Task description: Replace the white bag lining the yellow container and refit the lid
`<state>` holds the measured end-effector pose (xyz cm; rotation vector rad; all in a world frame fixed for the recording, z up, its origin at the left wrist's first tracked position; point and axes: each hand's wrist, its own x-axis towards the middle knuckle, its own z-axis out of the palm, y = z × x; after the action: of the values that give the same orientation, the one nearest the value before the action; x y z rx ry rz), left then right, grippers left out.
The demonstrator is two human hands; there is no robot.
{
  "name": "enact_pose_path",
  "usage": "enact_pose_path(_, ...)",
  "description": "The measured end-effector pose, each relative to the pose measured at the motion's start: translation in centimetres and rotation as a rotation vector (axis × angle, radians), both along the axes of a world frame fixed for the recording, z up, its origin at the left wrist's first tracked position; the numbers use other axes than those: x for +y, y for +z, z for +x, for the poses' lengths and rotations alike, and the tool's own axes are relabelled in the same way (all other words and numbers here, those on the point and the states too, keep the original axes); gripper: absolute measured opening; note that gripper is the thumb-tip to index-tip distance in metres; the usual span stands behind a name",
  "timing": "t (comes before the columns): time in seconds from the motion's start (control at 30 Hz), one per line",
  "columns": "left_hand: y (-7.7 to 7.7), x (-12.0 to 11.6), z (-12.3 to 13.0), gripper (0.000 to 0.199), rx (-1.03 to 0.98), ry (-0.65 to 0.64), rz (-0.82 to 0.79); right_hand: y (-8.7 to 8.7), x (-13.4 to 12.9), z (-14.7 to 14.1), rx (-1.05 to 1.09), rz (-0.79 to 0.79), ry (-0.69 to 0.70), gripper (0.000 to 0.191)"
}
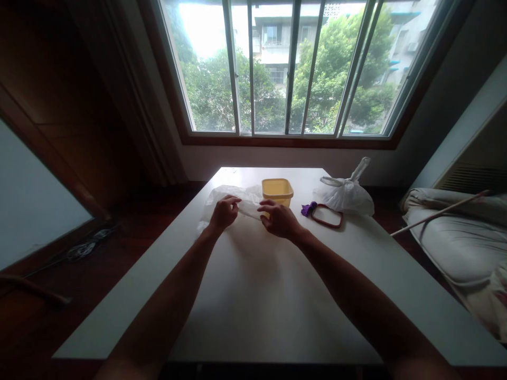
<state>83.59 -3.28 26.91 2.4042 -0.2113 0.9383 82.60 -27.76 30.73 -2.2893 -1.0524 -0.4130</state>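
Note:
Over the white table point(245, 316), a thin translucent plastic bag point(250, 207) is stretched between my two hands, and more of it spreads out on the left behind them. My left hand point(225, 212) pinches one part of its edge. My right hand point(277, 217) is closed on the other part, in front of a yellow square container point(277, 186). The right hand hides part of the container's front. What lies inside the container cannot be seen.
On the right of the table are a purple object point(308, 209), a reddish-brown rounded frame point(328, 225) and a knotted white plastic bag point(350, 198). A long stick point(435, 214) leans over pale cushions point(459, 243) beyond the table's right edge. A window is ahead.

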Motion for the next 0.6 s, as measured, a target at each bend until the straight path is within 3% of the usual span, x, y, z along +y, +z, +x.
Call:
enact_pose_path(0.13,0.4,-0.6,-2.0,0.024,0.06,-0.096,-0.165,-1.4,1.1,-0.1,0.05,-0.061,-0.014,0.034)
enact_pose_path(0.3,-0.5,-0.1,-4.0,0.031,0.112,-0.252,-0.318,-2.0,1.0,0.0,0.09,-0.036,-0.068,0.036)
enact_pose_path(0.4,-1.1,0.9,-4.9,0.037,0.108,-0.267,-0.205,-2.4,0.7,0.1,0.087,-0.016,-0.11,0.037)
enact_pose_path(0.6,-1.6,2.6,-5.6,0.046,0.234,-0.073,0.156,-2.9,0.0,0.6,0.079,0.006,-0.18,0.04)
